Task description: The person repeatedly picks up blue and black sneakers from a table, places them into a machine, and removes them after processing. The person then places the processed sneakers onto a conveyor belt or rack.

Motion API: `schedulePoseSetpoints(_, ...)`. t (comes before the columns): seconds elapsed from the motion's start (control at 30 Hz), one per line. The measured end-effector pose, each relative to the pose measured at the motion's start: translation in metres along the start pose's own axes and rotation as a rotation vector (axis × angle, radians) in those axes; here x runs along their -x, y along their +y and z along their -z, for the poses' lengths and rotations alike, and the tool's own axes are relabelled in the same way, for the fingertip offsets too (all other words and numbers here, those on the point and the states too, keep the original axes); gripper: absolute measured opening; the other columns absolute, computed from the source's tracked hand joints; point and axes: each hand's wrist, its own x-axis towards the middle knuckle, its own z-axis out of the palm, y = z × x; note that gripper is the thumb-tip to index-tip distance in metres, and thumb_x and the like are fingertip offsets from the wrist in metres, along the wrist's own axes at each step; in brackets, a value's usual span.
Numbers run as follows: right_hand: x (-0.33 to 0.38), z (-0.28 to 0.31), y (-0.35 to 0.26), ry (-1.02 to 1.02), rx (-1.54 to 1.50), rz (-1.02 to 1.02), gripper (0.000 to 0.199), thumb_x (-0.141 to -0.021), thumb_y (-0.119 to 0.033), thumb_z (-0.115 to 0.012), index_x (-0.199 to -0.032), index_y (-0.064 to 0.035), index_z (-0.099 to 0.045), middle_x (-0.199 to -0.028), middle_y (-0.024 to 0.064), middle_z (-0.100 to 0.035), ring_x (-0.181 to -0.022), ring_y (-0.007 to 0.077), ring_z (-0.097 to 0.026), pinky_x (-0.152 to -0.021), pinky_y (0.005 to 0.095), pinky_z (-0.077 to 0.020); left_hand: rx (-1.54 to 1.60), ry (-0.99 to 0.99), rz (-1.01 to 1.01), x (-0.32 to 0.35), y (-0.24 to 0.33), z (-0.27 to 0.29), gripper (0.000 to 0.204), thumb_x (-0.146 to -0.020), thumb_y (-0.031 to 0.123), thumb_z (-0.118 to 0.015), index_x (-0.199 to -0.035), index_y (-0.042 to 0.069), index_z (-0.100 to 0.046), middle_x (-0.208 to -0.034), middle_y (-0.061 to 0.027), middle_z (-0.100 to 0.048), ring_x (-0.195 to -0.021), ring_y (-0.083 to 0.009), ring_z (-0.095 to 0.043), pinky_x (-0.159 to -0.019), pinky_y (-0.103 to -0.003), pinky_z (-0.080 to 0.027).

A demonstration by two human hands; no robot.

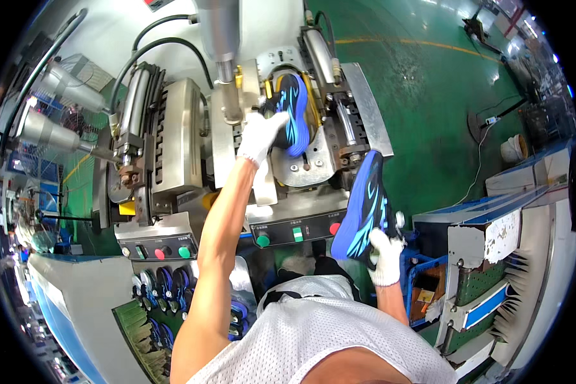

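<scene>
A black shoe with light-blue streaks and a violet-blue sole (301,118) lies on its side in the metal cradle of a press machine (296,174). My left hand (260,136), in a white knit glove, grips it from the left, its thumb across the upper. Some of those fingers are hidden behind the shoe. A matching shoe (365,208) is in my gloved right hand (385,259), lower and to the right, in front of the machine. That hand is closed on the end nearest me, and the shoe tilts with its other end up and away.
Below the machine run control panels (278,232) with green and red buttons. A second metal station (176,137) stands left. Several similar shoes (163,288) fill a rack at lower left. At right are a blue-framed cart (422,269) and a bristled unit (515,281).
</scene>
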Motion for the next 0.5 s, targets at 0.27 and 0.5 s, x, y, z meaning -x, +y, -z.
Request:
schedulePoseSetpoints(0.27,-0.207,-0.185,-0.064,-0.411,0.385,0.134,0.026,-0.079,-0.018,-0.085,-0.096,-0.0005,-0.074,-0.072,-0.0009,-0.065,-0.052,0.0056,-0.051,-0.047,0.0253,-0.0385,0.322,-0.232,0.029,0.237,-0.074,0.145,0.062,-0.084,0.012,-0.077,-0.141,0.002,-0.055,-0.125,-0.0089,-0.066,-0.110,-0.0177,-0.061,-0.099,-0.033,-0.049)
schedulePoseSetpoints(0.5,-0.330,-0.289,0.041,-0.010,1.689,0.963,0.051,-0.076,-0.037,-0.063,-0.113,-0.0024,-0.067,-0.113,0.0240,-0.070,-0.106,0.0379,-0.069,-0.090,0.0471,-0.0544,0.092,-0.065,0.513,0.421,-0.195,0.176,0.069,-0.078,0.027,-0.082,-0.136,-0.002,-0.059,-0.128,-0.0158,-0.065,-0.113,-0.0236,-0.062,-0.099,-0.038,-0.049)
